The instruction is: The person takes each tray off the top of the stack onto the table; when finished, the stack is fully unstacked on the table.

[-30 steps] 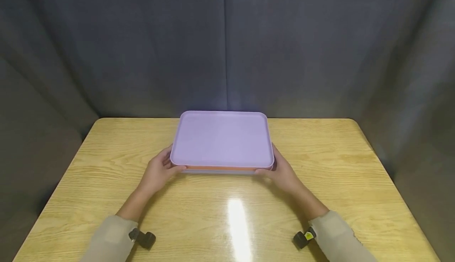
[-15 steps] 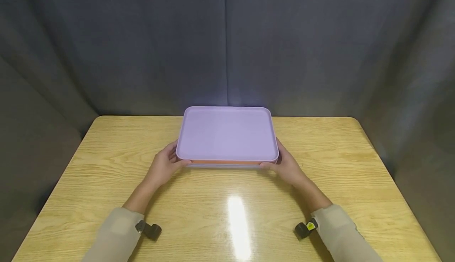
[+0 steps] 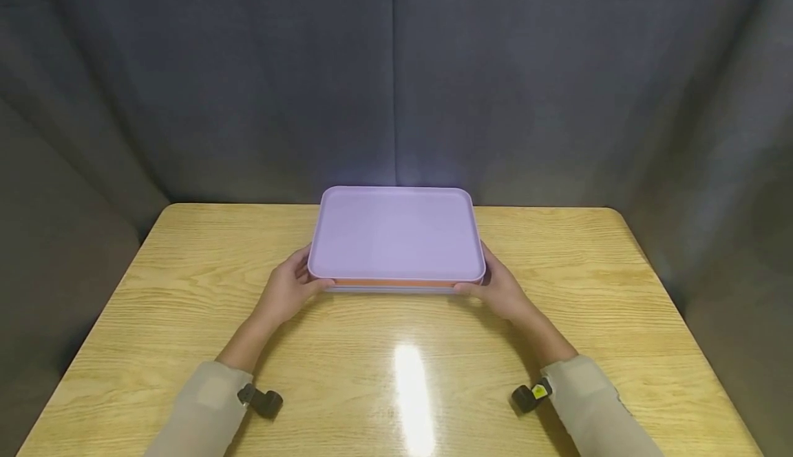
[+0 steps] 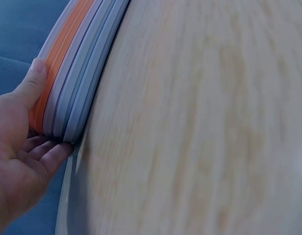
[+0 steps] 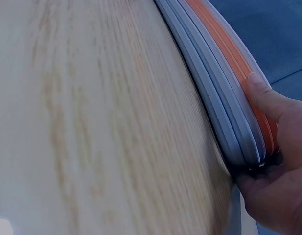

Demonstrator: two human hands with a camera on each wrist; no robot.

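A stack of shallow trays (image 3: 396, 233) lies at the middle of the wooden table (image 3: 186, 271), a lilac tray on top, an orange one under it and grey ones below. My left hand (image 3: 288, 290) grips the stack's near left corner, and my right hand (image 3: 500, 292) grips the near right corner. In the left wrist view the left hand (image 4: 18, 152) has its thumb on the orange rim of the tray stack (image 4: 77, 63), with fingers curled under the lowest tray. The right wrist view shows the right hand (image 5: 273, 171) holding the tray stack (image 5: 219, 73) the same way.
Grey cloth walls (image 3: 396, 78) close in the table at the back and on both sides. Small black cameras sit on my left wrist (image 3: 263, 402) and my right wrist (image 3: 526, 396). Bare wood lies on both sides of the stack and in front of it.
Over the last second both hands slid the tray stack away from me and a little to the right. In the last half second it has hardly moved.
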